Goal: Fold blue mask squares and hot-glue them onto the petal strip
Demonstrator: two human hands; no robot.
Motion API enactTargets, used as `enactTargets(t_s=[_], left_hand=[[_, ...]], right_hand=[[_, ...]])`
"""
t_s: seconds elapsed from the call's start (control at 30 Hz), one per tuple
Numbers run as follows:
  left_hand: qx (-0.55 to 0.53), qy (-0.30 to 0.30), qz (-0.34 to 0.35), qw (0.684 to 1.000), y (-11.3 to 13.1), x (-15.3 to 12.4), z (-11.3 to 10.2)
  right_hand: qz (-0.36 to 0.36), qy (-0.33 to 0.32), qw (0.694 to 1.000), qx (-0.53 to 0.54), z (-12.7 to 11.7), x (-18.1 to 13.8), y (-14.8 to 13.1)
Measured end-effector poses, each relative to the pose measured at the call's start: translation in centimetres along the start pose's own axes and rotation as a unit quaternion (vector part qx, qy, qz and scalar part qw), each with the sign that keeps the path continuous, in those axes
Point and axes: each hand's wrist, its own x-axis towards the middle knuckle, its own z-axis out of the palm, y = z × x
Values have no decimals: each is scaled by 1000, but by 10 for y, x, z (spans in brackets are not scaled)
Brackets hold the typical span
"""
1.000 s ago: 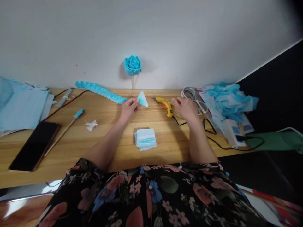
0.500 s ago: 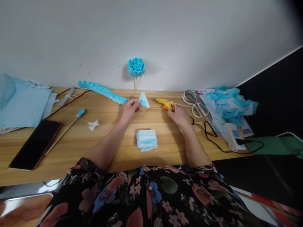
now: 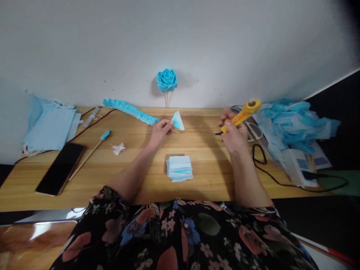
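Note:
My left hand pinches a folded blue-and-white piece of mask fabric at its left corner, just above the table. On the right, my right hand grips a yellow glue gun, held up at a tilt with its rounded end toward the upper right. Motion blurs the gun a little. Below and between my hands lies a stack of cut blue-and-white fabric pieces. A pleated blue strip runs along the table up to my left hand.
A blue fabric rose stands on sticks at the wall. Leftward lie a blue-tipped stick, a phone, a white scrap and masks. Rightward are scissors, blue scraps, a white box and black cable.
My right hand has moved right and lifted the glue gun, turning it to a different angle. My left hand still pinches the folded piece. The view has shifted slightly.

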Motion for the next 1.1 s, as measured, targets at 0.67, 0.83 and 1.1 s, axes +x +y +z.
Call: enactTargets(t_s=[0.67, 0.83, 1.1], left_hand=[[-4, 0, -3, 1000, 1, -1, 0], [-9, -7, 0, 1000, 0, -1, 0], [4, -5, -8, 1000, 0, -1, -1]], right_hand=[[68, -65, 995, -26, 14, -11, 11], [72, -100, 992, -2, 14, -14, 4], [100, -167, 980, 40, 11, -16, 6]])
